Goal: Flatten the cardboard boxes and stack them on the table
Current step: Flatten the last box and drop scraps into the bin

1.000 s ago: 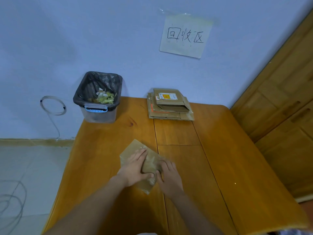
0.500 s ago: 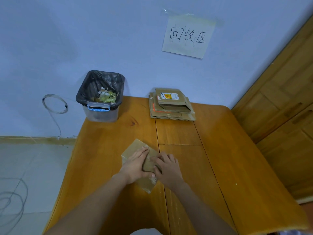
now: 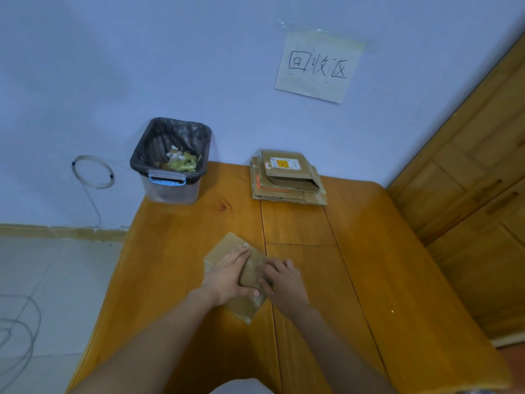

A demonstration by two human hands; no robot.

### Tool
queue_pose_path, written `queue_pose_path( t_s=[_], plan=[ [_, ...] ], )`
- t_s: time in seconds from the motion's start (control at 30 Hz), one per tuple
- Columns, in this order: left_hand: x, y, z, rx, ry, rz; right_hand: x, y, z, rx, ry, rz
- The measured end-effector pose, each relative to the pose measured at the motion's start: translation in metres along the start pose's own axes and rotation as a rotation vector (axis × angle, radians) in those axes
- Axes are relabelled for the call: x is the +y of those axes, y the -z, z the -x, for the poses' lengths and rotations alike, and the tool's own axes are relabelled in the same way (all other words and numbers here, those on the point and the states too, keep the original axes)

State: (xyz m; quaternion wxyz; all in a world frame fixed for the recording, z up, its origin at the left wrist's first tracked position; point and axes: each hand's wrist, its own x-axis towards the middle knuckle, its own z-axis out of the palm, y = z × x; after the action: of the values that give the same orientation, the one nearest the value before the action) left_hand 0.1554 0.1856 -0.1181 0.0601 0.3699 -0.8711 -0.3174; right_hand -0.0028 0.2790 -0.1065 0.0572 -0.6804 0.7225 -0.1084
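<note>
Palms of our left hand (image 3: 227, 275) and right hand (image 3: 279, 282) press the flattened box (image 3: 244, 305) near the counter (image 3: 397, 265) middle, fingers mostly straight. Springy flaps may reopen once released, spoiling the far-edge stack (image 3: 287, 180).

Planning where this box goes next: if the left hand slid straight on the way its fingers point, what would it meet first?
Probably the stack of flattened boxes. The left hand points up and right across the box; bare table lies between.
</note>
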Motion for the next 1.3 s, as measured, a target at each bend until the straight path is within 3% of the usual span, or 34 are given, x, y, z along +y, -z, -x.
queue_pose_path(
  t_s=[0.17, 0.8, 1.3],
  plan=[
    [0.0, 0.001, 0.0, -0.004, -0.004, 0.006, -0.005, 0.001, -0.002, -0.031, 0.023, 0.05],
    [0.002, 0.001, 0.002, -0.002, -0.01, -0.021, 0.015, 0.0, 0.025, 0.004, 0.082, -0.132],
    [0.002, 0.001, 0.001, -0.007, -0.022, -0.061, 0.004, 0.003, -0.008, -0.068, -0.027, 0.037]
  ],
)
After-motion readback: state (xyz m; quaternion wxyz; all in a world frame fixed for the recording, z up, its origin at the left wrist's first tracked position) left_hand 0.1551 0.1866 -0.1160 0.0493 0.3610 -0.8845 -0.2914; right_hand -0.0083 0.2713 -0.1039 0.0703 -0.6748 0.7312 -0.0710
